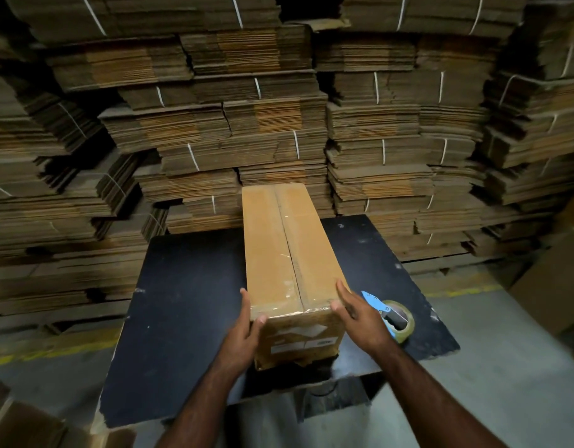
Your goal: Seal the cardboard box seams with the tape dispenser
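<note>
A long cardboard box (272,250) lies lengthwise on the black table (182,318), its near end toward me. Clear tape runs along its centre seam and over the near edge. My left hand (247,331) holds the box's near left corner, thumb on the front face and fingers along the left side. My right hand (360,315) lies against the near right corner with straight fingers, thumb at the top edge. The blue tape dispenser (392,315) with its roll of clear tape lies on the table just right of my right hand, partly hidden by it.
Tall stacks of bundled flat cardboard (279,108) wall in the far side and both flanks of the table. A brown carton (550,286) stands at the right on the grey floor. More cardboard (27,425) lies at the lower left.
</note>
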A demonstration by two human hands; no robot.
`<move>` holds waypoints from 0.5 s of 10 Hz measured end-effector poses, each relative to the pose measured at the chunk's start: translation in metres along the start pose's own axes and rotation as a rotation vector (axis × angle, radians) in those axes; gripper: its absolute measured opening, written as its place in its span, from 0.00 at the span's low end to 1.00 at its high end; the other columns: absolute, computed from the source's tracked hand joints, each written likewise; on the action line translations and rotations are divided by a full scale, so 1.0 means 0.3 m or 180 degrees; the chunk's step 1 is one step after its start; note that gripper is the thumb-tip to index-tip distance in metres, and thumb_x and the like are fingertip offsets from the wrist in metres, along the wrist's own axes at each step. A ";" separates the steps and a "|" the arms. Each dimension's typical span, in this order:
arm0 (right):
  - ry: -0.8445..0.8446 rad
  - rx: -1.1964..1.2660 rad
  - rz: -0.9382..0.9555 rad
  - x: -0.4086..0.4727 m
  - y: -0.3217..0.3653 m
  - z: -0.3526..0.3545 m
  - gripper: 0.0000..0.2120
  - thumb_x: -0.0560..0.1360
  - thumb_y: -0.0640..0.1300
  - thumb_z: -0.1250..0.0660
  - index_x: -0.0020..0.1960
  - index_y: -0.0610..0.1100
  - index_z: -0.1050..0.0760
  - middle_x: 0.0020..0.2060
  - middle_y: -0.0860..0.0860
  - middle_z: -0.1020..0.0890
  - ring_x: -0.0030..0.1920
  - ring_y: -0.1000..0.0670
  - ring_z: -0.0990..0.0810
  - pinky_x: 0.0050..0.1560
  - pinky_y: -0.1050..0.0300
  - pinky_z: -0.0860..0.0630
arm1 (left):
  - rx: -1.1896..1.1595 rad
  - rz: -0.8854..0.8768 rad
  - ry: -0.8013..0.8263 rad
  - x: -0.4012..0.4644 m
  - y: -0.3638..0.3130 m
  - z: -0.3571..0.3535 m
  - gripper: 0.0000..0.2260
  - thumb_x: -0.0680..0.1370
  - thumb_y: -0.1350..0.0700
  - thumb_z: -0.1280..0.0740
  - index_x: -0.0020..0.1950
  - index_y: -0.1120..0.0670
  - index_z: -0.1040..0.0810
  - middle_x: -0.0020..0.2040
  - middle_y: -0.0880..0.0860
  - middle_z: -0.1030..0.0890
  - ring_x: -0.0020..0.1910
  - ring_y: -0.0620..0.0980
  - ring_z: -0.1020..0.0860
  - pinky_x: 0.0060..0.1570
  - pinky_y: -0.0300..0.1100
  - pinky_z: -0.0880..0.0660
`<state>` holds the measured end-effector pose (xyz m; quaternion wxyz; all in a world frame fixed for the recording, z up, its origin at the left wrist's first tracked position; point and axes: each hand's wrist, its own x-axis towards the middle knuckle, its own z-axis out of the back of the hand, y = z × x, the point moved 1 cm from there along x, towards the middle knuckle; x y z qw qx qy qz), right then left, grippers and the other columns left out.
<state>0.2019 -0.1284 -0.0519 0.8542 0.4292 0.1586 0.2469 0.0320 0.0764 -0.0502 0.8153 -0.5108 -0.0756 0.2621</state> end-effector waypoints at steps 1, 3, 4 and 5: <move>0.0012 -0.0174 0.0045 0.004 -0.002 0.021 0.27 0.81 0.55 0.38 0.78 0.57 0.40 0.74 0.50 0.30 0.67 0.50 0.25 0.67 0.51 0.28 | -0.0027 0.0097 -0.0127 -0.006 -0.017 -0.018 0.31 0.83 0.47 0.43 0.79 0.44 0.60 0.76 0.54 0.35 0.70 0.52 0.31 0.67 0.42 0.34; 0.0006 -0.0265 0.0142 0.043 -0.031 0.022 0.30 0.77 0.61 0.38 0.77 0.56 0.37 0.73 0.47 0.30 0.72 0.47 0.31 0.70 0.47 0.32 | -0.0068 0.0280 -0.0531 -0.015 -0.048 -0.046 0.30 0.83 0.48 0.42 0.80 0.44 0.54 0.74 0.56 0.32 0.69 0.56 0.29 0.68 0.49 0.31; 0.0018 -0.0353 0.0241 0.061 -0.039 0.031 0.29 0.78 0.60 0.39 0.78 0.56 0.39 0.75 0.47 0.33 0.74 0.46 0.33 0.72 0.47 0.33 | -0.0145 0.0390 -0.0633 -0.011 -0.055 -0.051 0.29 0.83 0.49 0.40 0.80 0.46 0.50 0.72 0.57 0.29 0.67 0.55 0.27 0.67 0.50 0.29; -0.0069 -0.0814 0.0408 0.043 -0.016 0.037 0.28 0.81 0.54 0.39 0.79 0.50 0.41 0.78 0.46 0.40 0.76 0.43 0.37 0.72 0.47 0.34 | 0.0344 0.0336 -0.0996 -0.033 -0.094 -0.051 0.27 0.83 0.52 0.40 0.80 0.55 0.47 0.75 0.58 0.32 0.73 0.56 0.34 0.69 0.47 0.37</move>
